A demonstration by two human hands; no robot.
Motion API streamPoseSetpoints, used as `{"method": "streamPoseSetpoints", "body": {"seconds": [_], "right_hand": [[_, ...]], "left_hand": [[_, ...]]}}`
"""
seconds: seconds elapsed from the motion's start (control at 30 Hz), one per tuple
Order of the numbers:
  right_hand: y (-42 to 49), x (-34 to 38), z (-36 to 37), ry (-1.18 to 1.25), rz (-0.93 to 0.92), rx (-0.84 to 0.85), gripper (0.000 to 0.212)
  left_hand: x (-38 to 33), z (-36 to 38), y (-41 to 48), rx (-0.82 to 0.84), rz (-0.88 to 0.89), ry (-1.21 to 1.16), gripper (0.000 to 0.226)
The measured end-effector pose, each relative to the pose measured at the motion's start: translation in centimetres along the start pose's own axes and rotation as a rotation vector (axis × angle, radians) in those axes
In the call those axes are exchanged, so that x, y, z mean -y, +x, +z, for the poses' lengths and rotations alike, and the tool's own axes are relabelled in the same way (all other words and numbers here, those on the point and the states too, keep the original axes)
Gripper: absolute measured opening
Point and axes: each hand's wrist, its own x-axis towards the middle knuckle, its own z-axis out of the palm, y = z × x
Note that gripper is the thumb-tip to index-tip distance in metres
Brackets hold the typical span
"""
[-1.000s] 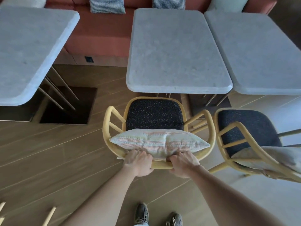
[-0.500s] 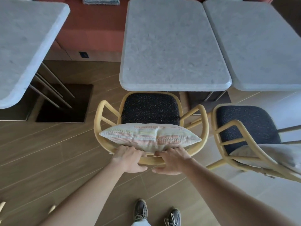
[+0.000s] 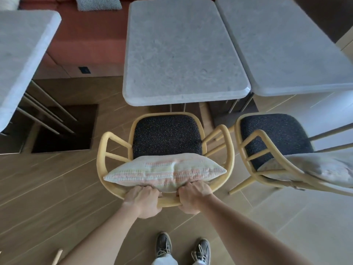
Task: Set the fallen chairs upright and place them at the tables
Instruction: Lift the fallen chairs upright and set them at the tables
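Both hands are gripping the curved back rail of a yellow wooden chair (image 3: 165, 138), which is standing upright on the wood floor (image 3: 47, 178). The left hand (image 3: 144, 200) is wrapping closed around the rail left of its middle, and the right hand (image 3: 193, 197) is clamping closed around it just to the right, the two hands sitting close together. A striped pillow (image 3: 164, 172) is lying across the back of the dark speckled seat, pressing against the rail just above the knuckles. The front of the seat is meeting the near edge of the middle table (image 3: 183, 54), roughly centred on that edge. A second chair (image 3: 275, 136) of the same kind is standing upright just to the right, facing the near edge of the right table (image 3: 286, 48), with a grey pillow (image 3: 322, 169) resting against its back. A third table (image 3: 23, 48) is showing at the left, well apart from the chairs. A red bench (image 3: 89, 35) is running behind the tables. The person's shoes (image 3: 164, 245) are standing on the floor behind the held chair.
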Motion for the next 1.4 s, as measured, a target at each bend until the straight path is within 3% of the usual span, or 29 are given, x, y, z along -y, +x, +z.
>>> {"method": "streamPoseSetpoints", "body": {"seconds": [0.73, 1.4], "right_hand": [[-4.6, -4.9, 3.6, 0.022, 0.008, -0.106, 0.033], [-6.3, -9.0, 5.5, -0.022, 0.006, -0.091, 0.033]], "left_hand": [[-7.3, 1.3, 0.6, -0.062, -0.027, 0.036, 0.058], [-12.2, 0.9, 1.5, -0.075, -0.019, 0.007, 0.054]]}}
